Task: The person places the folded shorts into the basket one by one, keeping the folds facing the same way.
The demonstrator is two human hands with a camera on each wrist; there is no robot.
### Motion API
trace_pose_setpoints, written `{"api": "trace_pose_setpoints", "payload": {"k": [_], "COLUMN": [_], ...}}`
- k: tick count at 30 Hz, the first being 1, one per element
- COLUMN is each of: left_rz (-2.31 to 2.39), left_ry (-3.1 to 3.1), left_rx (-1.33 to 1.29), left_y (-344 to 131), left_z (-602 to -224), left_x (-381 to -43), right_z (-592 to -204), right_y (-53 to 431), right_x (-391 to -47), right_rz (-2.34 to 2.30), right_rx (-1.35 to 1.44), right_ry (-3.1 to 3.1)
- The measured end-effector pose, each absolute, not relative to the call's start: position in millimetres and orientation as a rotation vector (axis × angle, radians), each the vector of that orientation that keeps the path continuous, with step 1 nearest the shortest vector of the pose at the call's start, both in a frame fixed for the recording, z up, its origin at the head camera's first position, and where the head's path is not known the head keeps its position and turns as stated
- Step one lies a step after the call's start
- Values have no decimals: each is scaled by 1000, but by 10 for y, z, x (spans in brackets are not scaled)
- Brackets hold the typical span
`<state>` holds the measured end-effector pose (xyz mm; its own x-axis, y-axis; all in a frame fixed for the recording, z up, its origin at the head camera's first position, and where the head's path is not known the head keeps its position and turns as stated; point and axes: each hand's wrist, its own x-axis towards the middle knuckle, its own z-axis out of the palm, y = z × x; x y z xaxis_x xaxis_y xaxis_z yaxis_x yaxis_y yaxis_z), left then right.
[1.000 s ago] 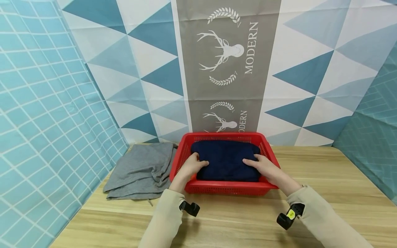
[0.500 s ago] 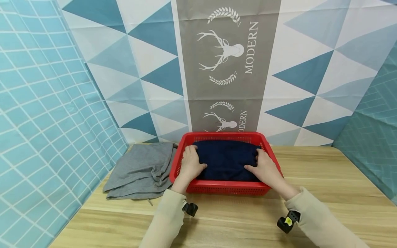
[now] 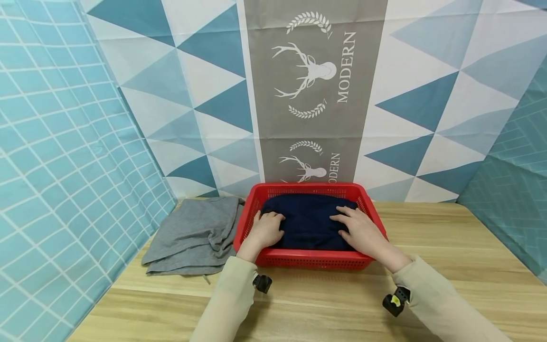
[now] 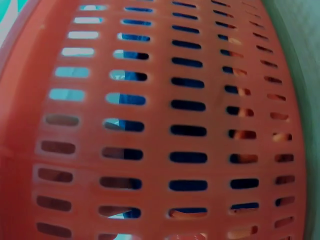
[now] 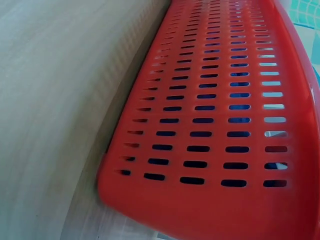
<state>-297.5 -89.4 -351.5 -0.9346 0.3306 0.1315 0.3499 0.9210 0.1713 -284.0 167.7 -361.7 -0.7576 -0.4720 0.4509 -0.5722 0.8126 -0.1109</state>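
- The left hand (image 3: 267, 229) rests on the left end of the folded navy cloth (image 3: 309, 221), its fingers relaxed and slightly bent; it lies on the fabric without a grip on it.
- The right hand (image 3: 358, 227) lies over the right end of the same cloth — fingers extended and a little apart, tips and thumb pointing inward across the fabric, with no hold on it.
- The navy cloth sits inside the red basket (image 3: 314, 260), filling most of its length between the 2 hands.
- The basket, its walls pierced with rows of slots, stands on the wooden table (image 3: 316, 308) with its long side toward the person. Both wrist views are largely taken up by its slotted wall, with dark blue showing through some openings.
- Just left of the basket, a grey cloth (image 3: 192, 232) lies on the table in layers, bunched and creased toward its right side.
- 2 pale sleeves reach in from below, a black device at each wrist.
- Behind the basket hangs a patterned backdrop (image 3: 316, 121) — blue and white triangles around a grey strip with stag heads and "MODERN"; a blue grid-patterned sheet (image 3: 51, 166) covers the left side.
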Motion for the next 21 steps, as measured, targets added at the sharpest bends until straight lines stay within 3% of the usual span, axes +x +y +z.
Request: {"api": "trace_pose_setpoints", "payload": {"k": [21], "left_rz": [-381], "left_ry": [-3272], "left_rx": [-648], "left_y": [-903], "left_z": [-3524], "left_x": [-2984], "right_z": [-3590], "right_y": [1689], "right_x": [-2920], "right_rz": [449], "right_rx": [784], "right_ry": [-3034]}}
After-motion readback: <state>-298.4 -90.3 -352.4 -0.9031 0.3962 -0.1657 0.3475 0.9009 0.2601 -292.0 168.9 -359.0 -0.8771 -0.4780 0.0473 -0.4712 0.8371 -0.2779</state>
